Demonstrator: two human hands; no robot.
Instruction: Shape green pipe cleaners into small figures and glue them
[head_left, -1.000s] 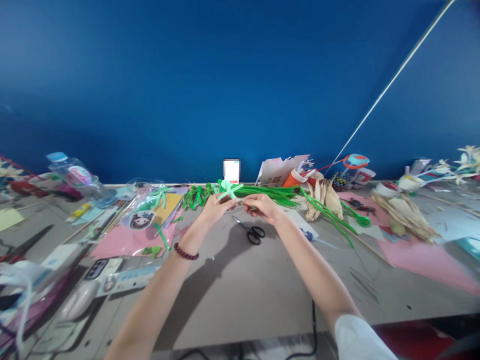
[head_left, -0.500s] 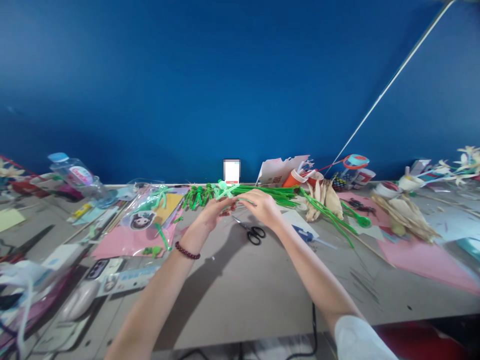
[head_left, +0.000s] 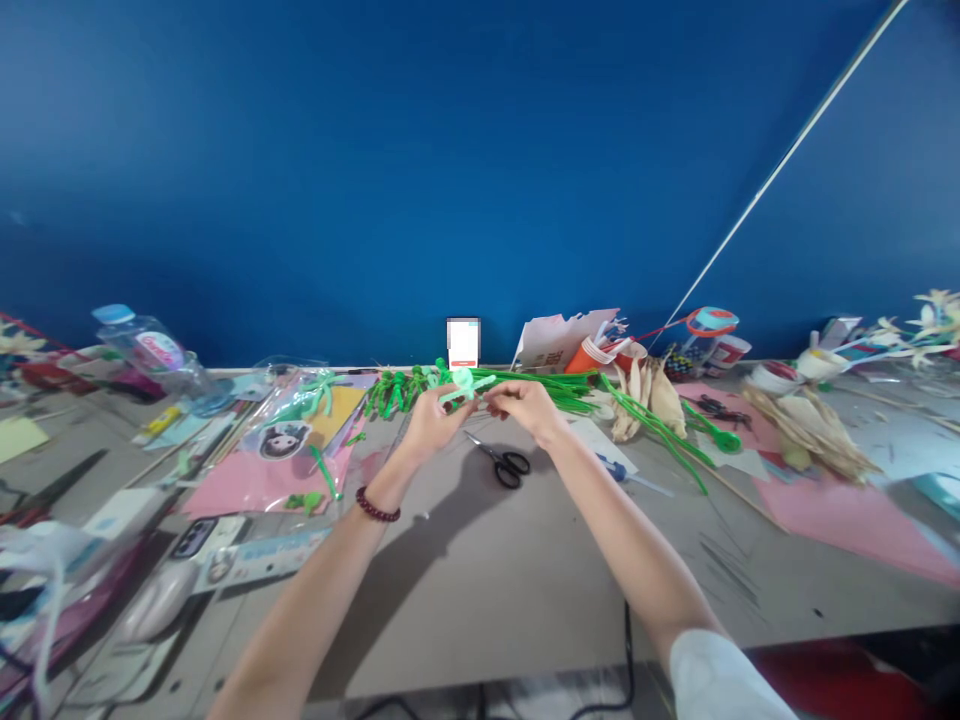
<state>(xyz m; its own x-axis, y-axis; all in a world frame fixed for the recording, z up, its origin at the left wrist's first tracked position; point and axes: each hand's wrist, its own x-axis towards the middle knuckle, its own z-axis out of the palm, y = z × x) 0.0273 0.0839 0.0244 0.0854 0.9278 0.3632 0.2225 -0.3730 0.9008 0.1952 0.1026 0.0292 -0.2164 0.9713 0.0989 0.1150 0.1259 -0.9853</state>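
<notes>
L hand [head_left: 429, 425] pinched the green piece [head_left: 466, 381], prob. light, soft, bendy; best held mid; R hand [head_left: 529, 410] at its 4 o'clock, fingers bent, grasp unclear.

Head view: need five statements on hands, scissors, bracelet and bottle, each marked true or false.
1. The left hand holds a pale green piece. True.
2. The right hand grips the scissors. False: the scissors lie on the table.
3. The beaded bracelet is on the right wrist. False: the bracelet is on the left wrist.
4. The clear bottle has a blue cap. True.
5. The right hand's fingers are close to the left hand. True.
</notes>
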